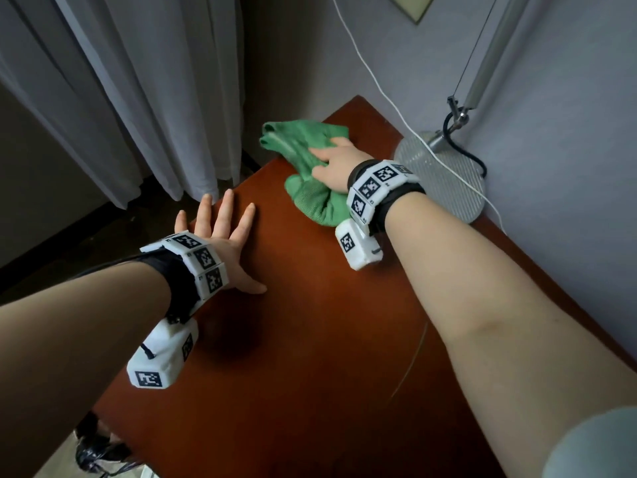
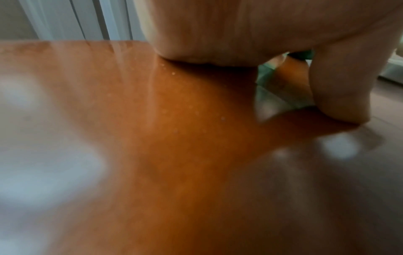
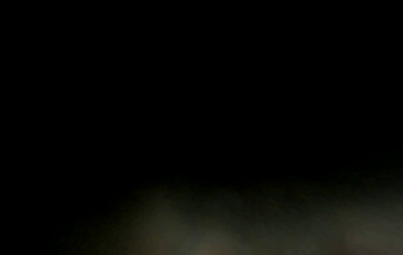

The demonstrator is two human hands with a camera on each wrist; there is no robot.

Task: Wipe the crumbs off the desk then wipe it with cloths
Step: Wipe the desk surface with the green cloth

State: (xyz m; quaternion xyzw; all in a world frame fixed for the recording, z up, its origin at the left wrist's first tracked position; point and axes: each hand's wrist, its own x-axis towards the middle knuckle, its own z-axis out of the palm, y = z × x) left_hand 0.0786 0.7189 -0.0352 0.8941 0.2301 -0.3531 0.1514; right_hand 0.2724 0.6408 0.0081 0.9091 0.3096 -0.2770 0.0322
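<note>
A crumpled green cloth (image 1: 303, 157) lies at the far end of the reddish-brown desk (image 1: 310, 339). My right hand (image 1: 329, 163) lies on top of it, its fingers bunched into the fabric. My left hand (image 1: 222, 229) lies flat on the desk near its left edge, fingers spread and holding nothing. In the left wrist view the heel of the palm (image 2: 207, 34) and the thumb (image 2: 340, 86) press on the desk (image 2: 152, 172); a few pale crumbs (image 2: 222, 118) dot the wood, and a strip of the green cloth (image 2: 267, 74) shows between them. The right wrist view is dark.
A round metal lamp base (image 1: 444, 177) stands at the desk's far right by the wall, its arm (image 1: 489, 60) rising above. A white cable (image 1: 375, 81) hangs down the wall across it. Grey curtains (image 1: 138, 98) hang past the desk's left edge.
</note>
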